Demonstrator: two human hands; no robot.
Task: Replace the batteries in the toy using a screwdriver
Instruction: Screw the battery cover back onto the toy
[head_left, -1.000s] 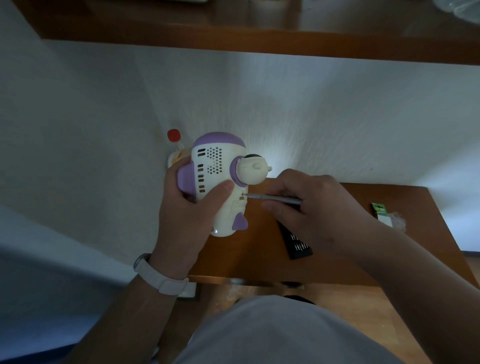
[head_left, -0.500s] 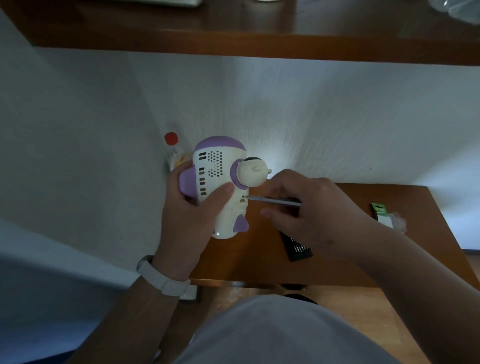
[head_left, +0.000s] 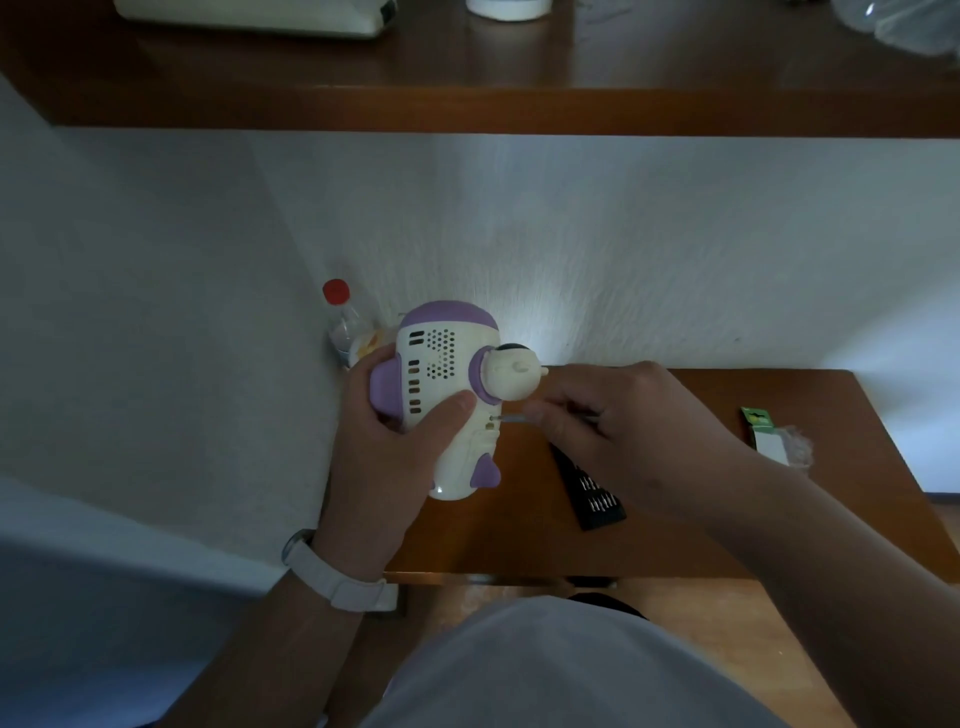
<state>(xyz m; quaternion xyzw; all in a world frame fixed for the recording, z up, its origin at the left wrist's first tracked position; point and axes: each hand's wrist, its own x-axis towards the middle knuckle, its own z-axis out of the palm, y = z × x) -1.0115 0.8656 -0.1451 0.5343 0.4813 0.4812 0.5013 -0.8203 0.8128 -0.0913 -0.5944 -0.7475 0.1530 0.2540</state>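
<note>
Two hands work above the table (head_left: 493, 545): the left hand (head_left: 384, 441) wraps the toy (head_left: 441, 395), long axis running twelve to six; the right hand (head_left: 623, 431), at its three o'clock, pinches the screwdriver (head_left: 511, 417), shaft pointing to nine, tip at the toy's side hole.

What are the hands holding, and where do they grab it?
Left hand grips the toy round its body; right hand pinches the screwdriver by its shaft, near the tip.
</note>
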